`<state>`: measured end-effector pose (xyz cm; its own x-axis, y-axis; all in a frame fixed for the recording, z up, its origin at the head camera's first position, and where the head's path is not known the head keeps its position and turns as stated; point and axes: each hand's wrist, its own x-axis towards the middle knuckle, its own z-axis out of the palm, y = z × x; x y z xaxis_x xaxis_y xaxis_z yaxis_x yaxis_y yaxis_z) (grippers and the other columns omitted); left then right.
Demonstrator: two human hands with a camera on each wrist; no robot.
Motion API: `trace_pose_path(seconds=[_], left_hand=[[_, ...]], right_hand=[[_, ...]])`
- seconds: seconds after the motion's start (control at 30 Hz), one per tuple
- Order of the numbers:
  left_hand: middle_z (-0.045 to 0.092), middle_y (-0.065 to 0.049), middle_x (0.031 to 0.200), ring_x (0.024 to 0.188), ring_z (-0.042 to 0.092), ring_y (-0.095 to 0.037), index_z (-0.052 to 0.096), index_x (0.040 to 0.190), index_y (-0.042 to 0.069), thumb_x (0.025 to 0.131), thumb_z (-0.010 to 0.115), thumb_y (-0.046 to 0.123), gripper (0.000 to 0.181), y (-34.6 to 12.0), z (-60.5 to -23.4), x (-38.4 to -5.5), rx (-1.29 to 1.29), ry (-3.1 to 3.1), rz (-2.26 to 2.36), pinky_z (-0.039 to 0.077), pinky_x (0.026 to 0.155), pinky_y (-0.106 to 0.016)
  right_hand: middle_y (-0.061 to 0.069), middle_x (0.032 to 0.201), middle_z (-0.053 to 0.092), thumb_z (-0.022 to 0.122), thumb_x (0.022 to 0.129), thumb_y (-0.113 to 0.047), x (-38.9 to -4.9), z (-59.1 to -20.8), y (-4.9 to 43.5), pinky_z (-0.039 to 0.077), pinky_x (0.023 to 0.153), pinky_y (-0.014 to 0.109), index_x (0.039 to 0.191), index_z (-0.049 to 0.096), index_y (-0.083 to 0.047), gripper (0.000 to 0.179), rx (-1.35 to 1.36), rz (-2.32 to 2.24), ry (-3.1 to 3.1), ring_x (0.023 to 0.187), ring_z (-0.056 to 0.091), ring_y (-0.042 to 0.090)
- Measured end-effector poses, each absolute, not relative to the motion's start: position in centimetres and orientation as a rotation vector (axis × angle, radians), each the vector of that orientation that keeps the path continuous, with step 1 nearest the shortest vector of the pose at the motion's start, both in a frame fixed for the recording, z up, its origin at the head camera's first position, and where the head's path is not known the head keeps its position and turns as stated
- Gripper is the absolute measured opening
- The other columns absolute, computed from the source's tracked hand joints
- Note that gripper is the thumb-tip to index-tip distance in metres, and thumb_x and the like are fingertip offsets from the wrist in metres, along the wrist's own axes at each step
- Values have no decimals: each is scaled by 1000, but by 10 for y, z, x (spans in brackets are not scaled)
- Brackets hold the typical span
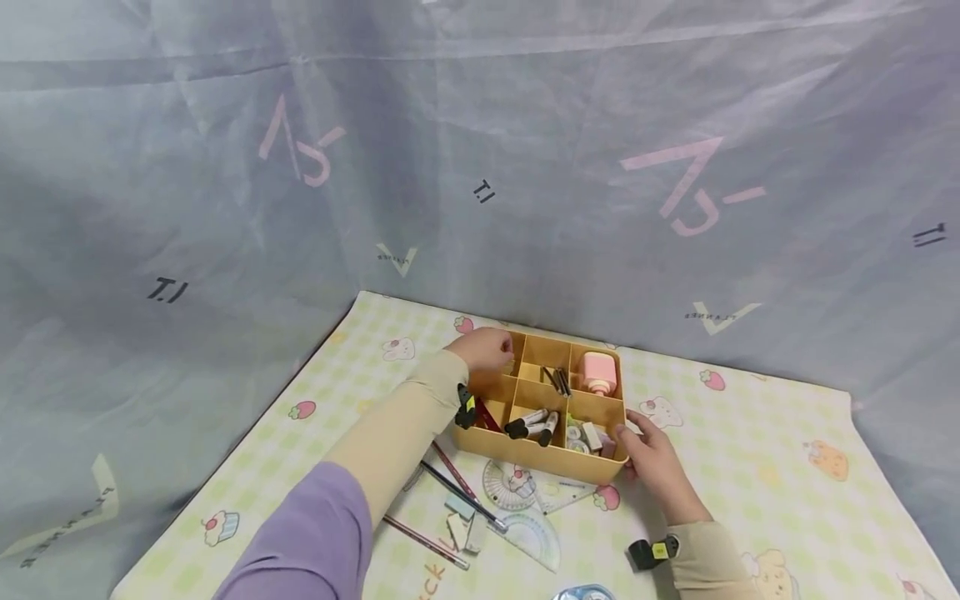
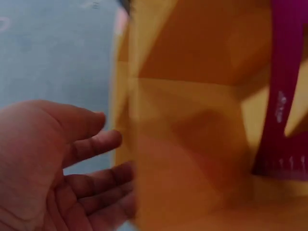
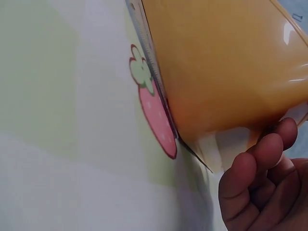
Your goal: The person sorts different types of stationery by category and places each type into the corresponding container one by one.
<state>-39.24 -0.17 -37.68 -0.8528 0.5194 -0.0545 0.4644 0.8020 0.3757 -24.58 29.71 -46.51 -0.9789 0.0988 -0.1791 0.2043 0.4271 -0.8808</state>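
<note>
A yellow compartment box (image 1: 517, 448) stands on the table. My left hand (image 1: 483, 350) reaches over its back left compartment; in the left wrist view its fingers are loosely bent beside the yellow wall, holding nothing. At the box's right side, my right hand (image 1: 660, 462) grips the front corner, thumb at the rim and curled fingers against the outer wall. A dark red ruler with white marks (image 2: 281, 106) lies in the front left compartment. Black-capped markers (image 1: 534, 423) fill the front middle one. Small erasers and round rolls (image 1: 588, 437) sit front right.
Black sticks (image 1: 557, 380) and a pink bottle (image 1: 599, 370) occupy back compartments. Before the box lie a round protractor (image 1: 506, 485), a half-round protractor (image 1: 536, 537), a dark pencil (image 1: 457, 492), red pencils (image 1: 427, 542) and erasers (image 1: 468, 533). A blue round item (image 1: 585, 592) shows at the bottom edge.
</note>
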Motion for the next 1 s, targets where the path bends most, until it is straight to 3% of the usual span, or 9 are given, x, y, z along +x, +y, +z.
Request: trace_pose_path(seconds=[0.2, 0.47, 0.73, 1.0], left_hand=[[66, -4, 89, 74, 51, -18, 70, 91, 9, 97, 57, 15, 15, 16, -389, -401, 668, 2813, 364, 42, 69, -31], [48, -4, 71, 60, 36, -18, 46, 61, 14, 93, 51, 5, 33, 33, -409, -421, 544, 2712, 243, 28, 55, -29], [48, -5, 77, 64, 36, -18, 42, 59, 14, 93, 51, 2, 37, 43, -420, -434, 511, 2683, 67, 23, 53, -29], [49, -6, 80, 67, 38, -18, 49, 67, 12, 100, 50, 3, 34, 45, -422, -433, 497, 2700, 83, 28, 58, -30]], right_hand=[[19, 108, 64, 49, 106, -34, -249, -468, 297, 49, 60, 31, 154, 33, -5, 58, 270, -1636, 2566, 69, 56, 22], [20, 114, 64, 50, 106, -34, -247, -470, 297, 49, 61, 32, 154, 34, -5, 58, 273, -1670, 2556, 71, 56, 22], [25, 126, 61, 50, 107, -36, -246, -471, 298, 49, 61, 31, 155, 32, -3, 61, 249, -1688, 2567, 75, 57, 21], [24, 127, 62, 48, 107, -37, -248, -474, 298, 50, 64, 31, 155, 32, -6, 59, 266, -1671, 2574, 84, 59, 23]])
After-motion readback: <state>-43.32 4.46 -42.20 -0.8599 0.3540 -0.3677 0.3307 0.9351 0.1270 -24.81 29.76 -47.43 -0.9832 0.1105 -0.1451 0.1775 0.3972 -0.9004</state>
